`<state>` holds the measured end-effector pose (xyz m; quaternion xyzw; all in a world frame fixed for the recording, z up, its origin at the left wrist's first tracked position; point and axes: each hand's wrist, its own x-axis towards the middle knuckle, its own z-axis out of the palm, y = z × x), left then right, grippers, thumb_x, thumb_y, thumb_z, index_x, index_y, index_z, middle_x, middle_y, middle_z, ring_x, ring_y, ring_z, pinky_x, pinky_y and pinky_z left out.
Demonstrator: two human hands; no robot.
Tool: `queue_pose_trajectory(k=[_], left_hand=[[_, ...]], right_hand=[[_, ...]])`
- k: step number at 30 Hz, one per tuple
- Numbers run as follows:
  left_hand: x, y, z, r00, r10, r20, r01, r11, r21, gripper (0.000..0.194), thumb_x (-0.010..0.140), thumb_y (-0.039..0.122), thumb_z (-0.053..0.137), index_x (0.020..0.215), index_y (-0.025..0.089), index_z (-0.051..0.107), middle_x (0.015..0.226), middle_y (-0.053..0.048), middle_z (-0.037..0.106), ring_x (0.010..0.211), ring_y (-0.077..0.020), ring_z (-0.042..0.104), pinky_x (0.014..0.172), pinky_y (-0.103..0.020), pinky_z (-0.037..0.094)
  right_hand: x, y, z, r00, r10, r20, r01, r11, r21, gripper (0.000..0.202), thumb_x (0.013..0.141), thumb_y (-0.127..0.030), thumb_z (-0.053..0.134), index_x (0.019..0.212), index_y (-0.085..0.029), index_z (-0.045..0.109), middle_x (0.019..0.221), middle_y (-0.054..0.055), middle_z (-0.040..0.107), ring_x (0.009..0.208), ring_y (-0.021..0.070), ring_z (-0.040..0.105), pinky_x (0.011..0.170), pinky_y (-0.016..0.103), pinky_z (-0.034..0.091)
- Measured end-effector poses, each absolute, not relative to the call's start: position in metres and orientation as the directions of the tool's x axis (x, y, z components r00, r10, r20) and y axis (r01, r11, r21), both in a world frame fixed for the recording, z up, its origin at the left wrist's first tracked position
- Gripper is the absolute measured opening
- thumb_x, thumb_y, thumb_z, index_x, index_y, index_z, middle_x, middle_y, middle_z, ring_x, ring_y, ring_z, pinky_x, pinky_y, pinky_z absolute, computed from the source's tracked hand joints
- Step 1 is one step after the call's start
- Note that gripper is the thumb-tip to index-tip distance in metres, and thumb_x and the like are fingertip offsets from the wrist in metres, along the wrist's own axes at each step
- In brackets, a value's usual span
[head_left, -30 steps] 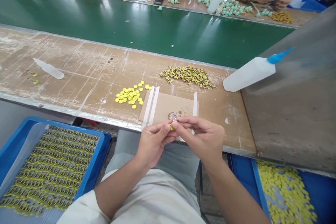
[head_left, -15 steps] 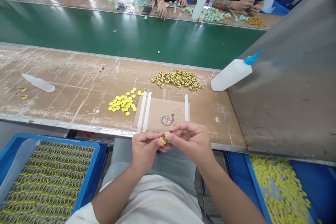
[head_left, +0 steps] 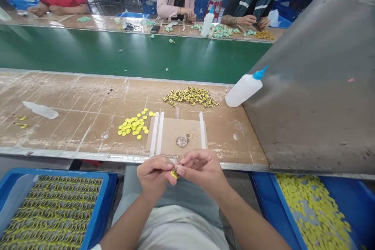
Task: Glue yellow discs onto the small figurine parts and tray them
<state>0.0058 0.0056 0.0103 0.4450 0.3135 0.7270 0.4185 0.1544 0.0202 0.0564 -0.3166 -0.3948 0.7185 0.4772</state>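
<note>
My left hand (head_left: 154,174) and my right hand (head_left: 202,170) meet just in front of the table edge. Both pinch one small yellow piece (head_left: 174,174), whose details are partly hidden by the fingers. Beyond them lies a cardboard sheet (head_left: 172,129) with white tape strips and a round clear dish (head_left: 182,141) with brownish contents. Yellow discs (head_left: 133,125) lie left of the cardboard. Behind it is a heap of small yellow and dark pieces (head_left: 190,96).
A white bottle with a blue nozzle (head_left: 244,90) leans by a metal panel (head_left: 316,86). Blue trays of yellow pieces stand at lower left (head_left: 107,187) and lower right (head_left: 288,218). Beyond the green belt (head_left: 140,52), three people sit working.
The view has tilted up, showing more of the people opposite. The pink-sleeved person's hands have drawn back together, and a small green piece now lies on the belt. My hands still pinch the yellow piece.
</note>
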Motion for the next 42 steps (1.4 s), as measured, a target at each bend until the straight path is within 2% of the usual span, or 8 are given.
queue_pose_trajectory(k=[3, 7, 10, 16, 21, 27, 32, 42], left_hand=[[0.006, 0.005, 0.009, -0.267, 0.893, 0.361, -0.32, -0.436, 0.841, 0.023, 0.062, 0.034, 0.092, 0.076, 0.023, 0.077, 0.062, -0.001, 0.071, 0.053, -0.0145, 0.066, 0.051, -0.022, 0.055], [0.003, 0.004, 0.01, -0.232, 0.896, 0.379, -0.263, -0.433, 0.862, 0.018, 0.069, 0.021, 0.088, 0.083, 0.025, 0.079, 0.066, -0.001, 0.073, 0.055, -0.0135, 0.066, 0.052, -0.021, 0.055], [-0.001, 0.003, 0.014, -0.177, 0.886, 0.429, -0.202, -0.459, 0.865, 0.021, 0.072, 0.015, 0.086, 0.09, 0.025, 0.08, 0.067, -0.001, 0.075, 0.056, -0.0136, 0.068, 0.054, -0.02, 0.056], [-0.006, 0.003, 0.016, -0.17, 0.871, 0.462, -0.177, -0.488, 0.855, 0.028, 0.07, 0.019, 0.087, 0.097, 0.024, 0.078, 0.067, -0.001, 0.075, 0.061, -0.0168, 0.072, 0.058, -0.023, 0.06], [-0.006, 0.005, 0.015, -0.201, 0.844, 0.497, -0.237, -0.534, 0.811, 0.045, 0.063, 0.02, 0.091, 0.105, 0.024, 0.076, 0.08, -0.003, 0.075, 0.069, -0.0179, 0.072, 0.064, -0.029, 0.063], [-0.008, 0.005, 0.023, -0.18, 0.79, 0.586, -0.209, -0.613, 0.762, 0.049, 0.07, 0.015, 0.087, 0.115, 0.028, 0.073, 0.08, -0.003, 0.078, 0.075, -0.0233, 0.076, 0.067, -0.031, 0.066], [-0.007, 0.003, 0.026, -0.191, 0.794, 0.577, -0.21, -0.607, 0.767, 0.038, 0.074, 0.02, 0.085, 0.11, 0.029, 0.076, 0.075, -0.002, 0.078, 0.069, -0.0241, 0.076, 0.062, -0.028, 0.066], [-0.006, 0.001, 0.02, -0.212, 0.848, 0.486, -0.278, -0.529, 0.802, 0.03, 0.072, 0.022, 0.087, 0.1, 0.03, 0.079, 0.071, -0.002, 0.077, 0.065, -0.0236, 0.076, 0.056, -0.027, 0.065]], right_hand=[[0.154, 0.021, 0.06, -0.335, 0.94, -0.068, -0.411, -0.21, -0.887, 0.017, 0.07, -0.018, 0.09, 0.078, -0.018, 0.076, 0.077, 0.006, 0.074, 0.065, 0.0146, 0.071, 0.063, 0.017, 0.058], [0.156, 0.022, 0.06, -0.289, 0.955, -0.059, -0.363, -0.166, -0.917, 0.015, 0.073, -0.019, 0.089, 0.081, -0.018, 0.075, 0.073, 0.006, 0.073, 0.063, 0.0154, 0.071, 0.06, 0.017, 0.058], [0.159, 0.02, 0.058, -0.273, 0.961, -0.051, -0.331, -0.144, -0.933, 0.017, 0.072, -0.019, 0.09, 0.083, -0.019, 0.076, 0.074, 0.005, 0.073, 0.064, 0.0153, 0.071, 0.061, 0.017, 0.058], [0.162, 0.019, 0.057, -0.306, 0.951, -0.044, -0.268, -0.13, -0.955, 0.018, 0.07, -0.019, 0.09, 0.083, -0.02, 0.077, 0.078, 0.006, 0.074, 0.066, 0.0138, 0.069, 0.063, 0.016, 0.057], [0.16, 0.022, 0.059, -0.33, 0.943, -0.032, -0.282, -0.131, -0.951, 0.015, 0.073, -0.021, 0.088, 0.083, -0.019, 0.079, 0.072, 0.006, 0.072, 0.061, 0.0127, 0.067, 0.057, 0.015, 0.054], [0.157, 0.025, 0.06, -0.372, 0.924, -0.087, -0.315, -0.214, -0.925, 0.019, 0.065, -0.022, 0.092, 0.077, -0.018, 0.079, 0.071, 0.007, 0.072, 0.057, 0.0133, 0.066, 0.055, 0.017, 0.054], [0.155, 0.024, 0.057, -0.373, 0.915, -0.154, -0.312, -0.28, -0.908, 0.027, 0.056, -0.026, 0.097, 0.074, -0.017, 0.079, 0.069, 0.007, 0.071, 0.056, 0.014, 0.065, 0.054, 0.018, 0.054], [0.153, 0.023, 0.06, -0.386, 0.907, -0.166, -0.332, -0.305, -0.893, 0.025, 0.061, -0.028, 0.096, 0.075, -0.016, 0.078, 0.064, 0.006, 0.07, 0.054, 0.0122, 0.063, 0.052, 0.017, 0.052]])
